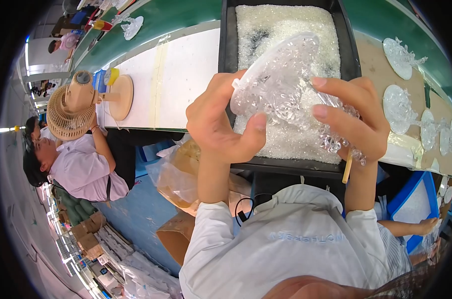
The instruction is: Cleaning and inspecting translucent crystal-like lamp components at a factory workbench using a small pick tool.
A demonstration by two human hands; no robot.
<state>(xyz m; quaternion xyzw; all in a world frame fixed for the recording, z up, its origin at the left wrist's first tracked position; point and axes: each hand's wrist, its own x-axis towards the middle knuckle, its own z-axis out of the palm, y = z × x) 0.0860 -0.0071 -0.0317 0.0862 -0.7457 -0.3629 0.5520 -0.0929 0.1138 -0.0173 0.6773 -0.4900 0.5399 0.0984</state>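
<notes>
Over the black tray (228, 40) of clear, glittering granules (318, 22), I hold up a transparent plastic ornament with a round base (278, 74) and branching, faceted pieces. My left hand (218, 119) grips the base at its left edge, thumb towards me. With bent fingers, my right hand (363, 117) is at the branched side; its fingertips touch or nearly touch the clear pieces. A thin yellowish stick (347, 167) juts out below the right palm, along with more clear beaded bits. What the right fingers hold of it is partly hidden.
Similar clear ornaments (398, 107) stand on the board at right, and another (131, 28) at far left. A beige fan (71, 109) sits at the left table end, near a seated person (86, 169). Below are a plastic-lined bag (183, 172) and a blue bin (414, 199).
</notes>
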